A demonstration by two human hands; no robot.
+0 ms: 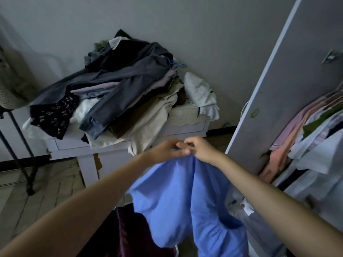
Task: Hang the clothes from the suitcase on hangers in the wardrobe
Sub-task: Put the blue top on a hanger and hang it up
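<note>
Both forearms reach forward from the bottom edge, meeting above the blue garment (187, 197); left hand (168, 150) and right hand (201, 150) touch, each grip pinching the garment's gathered top edge; whether a hanger sits between them, I cannot tell; the cloth hangs straight down from the grips, long axis vertical; the wardrobe (315, 138), already holding hung clothes, stands to the garment's right, nearer the right hand; beyond the garment a worktop (185, 127) carries a clothes pile (118, 93).
</note>
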